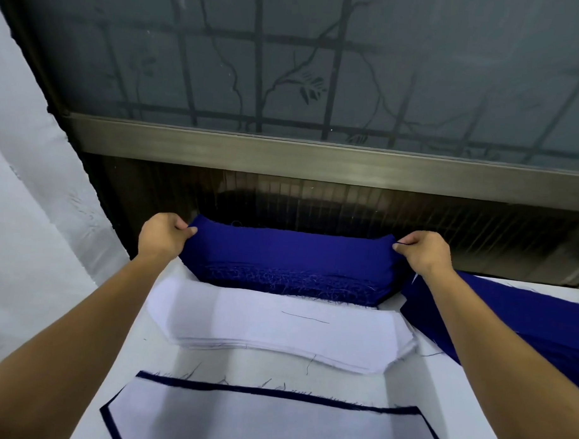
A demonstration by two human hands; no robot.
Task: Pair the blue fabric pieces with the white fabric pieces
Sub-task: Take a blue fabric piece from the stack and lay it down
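One pair (268,419) sits done at bottom center, with big blue stack (289,272) and white stack (277,330) left. My left hand (161,236) and right hand (423,252) are pinching the top blue piece (290,244) mid-frame

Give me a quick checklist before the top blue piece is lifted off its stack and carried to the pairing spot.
1. Left hand pinching the left corner of the top blue piece: ok.
2. Right hand pinching the right corner: ok.
3. Only one layer pinched off the blue stack: cannot tell.
4. White stack lies flat between the blue stack and the finished pair: ok.
5. Nearest finished pair shows white on top with a blue border: ok.
6. Loose blue fabric under the right forearm may snag: not ok.
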